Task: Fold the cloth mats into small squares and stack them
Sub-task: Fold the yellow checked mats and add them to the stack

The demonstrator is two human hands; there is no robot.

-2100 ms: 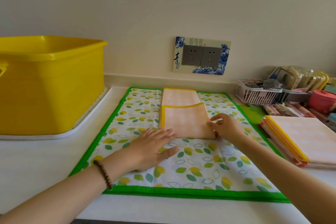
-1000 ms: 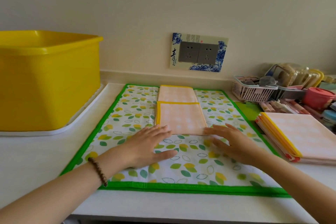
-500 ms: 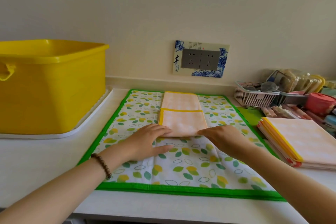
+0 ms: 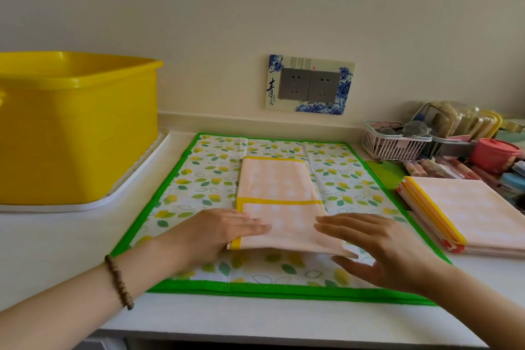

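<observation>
A peach cloth mat [image 4: 279,207] with yellow trim lies partly folded on a leaf-patterned mat [image 4: 204,176] with a green border. My left hand [image 4: 218,231] holds the peach cloth's near left corner, fingers on top and thumb hidden under it. At the near right corner my right hand [image 4: 377,250] pinches the cloth, fingers above and thumb below. The cloth's near edge is raised slightly off the leaf mat. A stack of folded cloth mats [image 4: 468,219] sits to the right.
A big yellow tub [image 4: 76,128] stands on a white tray [image 4: 136,179] at the left. A white basket [image 4: 392,145], a pink container [image 4: 494,153] and small items crowd the back right. A wall socket [image 4: 309,85] is behind. The counter edge runs close in front.
The peach cloth has slid toward me, from the leaf mat's far edge to its middle. Both hands went from lying flat near its front edge to holding its near corners.
</observation>
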